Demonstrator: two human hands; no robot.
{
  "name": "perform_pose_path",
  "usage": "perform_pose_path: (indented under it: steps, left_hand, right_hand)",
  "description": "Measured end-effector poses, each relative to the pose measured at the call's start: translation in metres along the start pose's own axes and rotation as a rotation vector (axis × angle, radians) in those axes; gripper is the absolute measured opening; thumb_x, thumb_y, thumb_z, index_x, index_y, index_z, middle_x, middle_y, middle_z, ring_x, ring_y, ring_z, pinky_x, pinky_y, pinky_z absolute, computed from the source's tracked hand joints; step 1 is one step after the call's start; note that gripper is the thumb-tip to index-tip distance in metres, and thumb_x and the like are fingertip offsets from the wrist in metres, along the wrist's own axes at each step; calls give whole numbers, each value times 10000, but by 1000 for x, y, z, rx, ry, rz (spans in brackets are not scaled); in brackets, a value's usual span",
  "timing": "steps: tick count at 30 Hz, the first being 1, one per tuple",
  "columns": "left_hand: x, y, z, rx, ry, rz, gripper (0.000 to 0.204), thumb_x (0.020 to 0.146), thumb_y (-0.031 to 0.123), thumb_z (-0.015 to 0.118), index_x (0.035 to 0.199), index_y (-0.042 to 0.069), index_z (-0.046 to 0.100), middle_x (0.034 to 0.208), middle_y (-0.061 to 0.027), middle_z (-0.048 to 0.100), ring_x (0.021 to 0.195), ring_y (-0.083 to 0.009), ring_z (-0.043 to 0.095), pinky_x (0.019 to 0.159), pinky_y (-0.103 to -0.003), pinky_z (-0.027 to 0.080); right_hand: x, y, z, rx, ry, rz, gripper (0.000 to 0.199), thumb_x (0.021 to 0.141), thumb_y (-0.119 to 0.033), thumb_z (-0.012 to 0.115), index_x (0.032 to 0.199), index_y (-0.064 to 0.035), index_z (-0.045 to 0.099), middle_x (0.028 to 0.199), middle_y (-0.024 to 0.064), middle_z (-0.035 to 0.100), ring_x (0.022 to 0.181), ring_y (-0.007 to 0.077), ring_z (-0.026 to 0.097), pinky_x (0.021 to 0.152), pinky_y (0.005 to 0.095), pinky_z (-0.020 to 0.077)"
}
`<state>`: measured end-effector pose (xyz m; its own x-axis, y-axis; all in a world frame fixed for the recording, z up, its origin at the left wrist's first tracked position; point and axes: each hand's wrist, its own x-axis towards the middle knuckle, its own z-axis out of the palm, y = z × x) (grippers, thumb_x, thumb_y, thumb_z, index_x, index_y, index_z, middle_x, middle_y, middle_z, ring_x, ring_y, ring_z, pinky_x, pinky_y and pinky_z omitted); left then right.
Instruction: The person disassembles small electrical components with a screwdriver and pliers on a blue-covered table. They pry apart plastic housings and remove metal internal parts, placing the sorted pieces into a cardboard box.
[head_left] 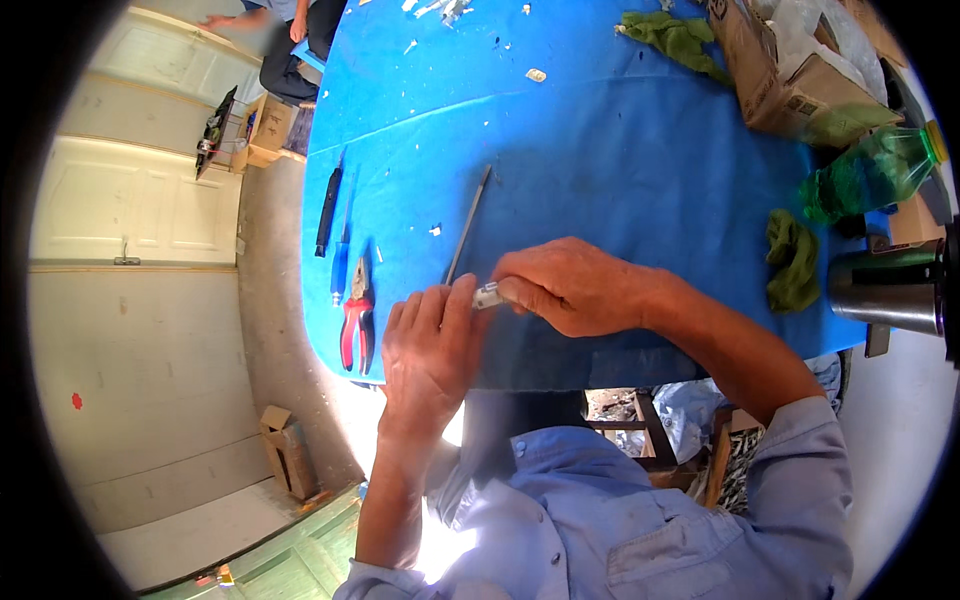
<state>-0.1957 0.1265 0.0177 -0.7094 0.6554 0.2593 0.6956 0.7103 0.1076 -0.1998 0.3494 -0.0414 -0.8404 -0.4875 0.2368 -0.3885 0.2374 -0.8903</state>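
Observation:
Over the near edge of the blue table, my two hands meet around a small whitish-grey block-like part. My left hand closes on its left end. The thumb and fingers of my right hand pinch its right end. What kind of part it is cannot be made out. A thin metal rod, like a screwdriver shaft, reaches away from behind my left fingers; whether that hand holds it is hidden. Left of my left hand lie red-handled pliers, a screwdriver with a blue handle and a black-handled tool.
Small scraps dot the blue tablecloth. At right stand a cardboard box with plastic bags, a green bottle on its side and a metal cup. Green cloths lie nearby. Another person sits beyond the far left edge.

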Motion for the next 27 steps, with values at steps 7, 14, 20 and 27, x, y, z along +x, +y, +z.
perform_pose_path:
  steps: [7, 14, 20, 27]
  left_hand:
    - [0, 0, -4, -76, 5, -48, 305, 915, 82, 770, 1195, 23, 664, 911, -142, 669, 811, -325, 670, 683, -441, 522]
    - [2, 1, -4, -110, 57, -62, 331, 886, 71, 797, 1189, 21, 672, 953, -136, 708, 838, -319, 691, 705, -432, 534]
    - [5, -8, -7, 65, 112, 81, 302, 864, 119, 828, 1126, 38, 701, 941, -101, 706, 847, -292, 685, 723, -414, 525]
    - [4, -14, -5, 34, -17, 101, 224, 898, 163, 799, 1053, 49, 685, 897, -96, 693, 817, -290, 673, 706, -423, 513]
  right_hand:
    - [-3, -10, 3, -181, 127, -82, 230, 980, -152, 672, 1186, -68, 614, 988, 146, 640, 851, 381, 662, 692, 471, 516]
    - [-2, -8, 2, -247, 187, -133, 157, 1009, -173, 637, 1113, -58, 613, 985, 138, 638, 851, 389, 661, 697, 483, 518]
    - [-2, 1, 5, -127, 117, -78, 145, 1034, -193, 594, 1074, -56, 622, 954, 144, 654, 871, 408, 661, 728, 493, 517]
    - [-1, -3, 7, -114, 206, -90, 174, 1010, -186, 618, 1130, -60, 620, 995, 134, 648, 855, 392, 665, 706, 482, 526]
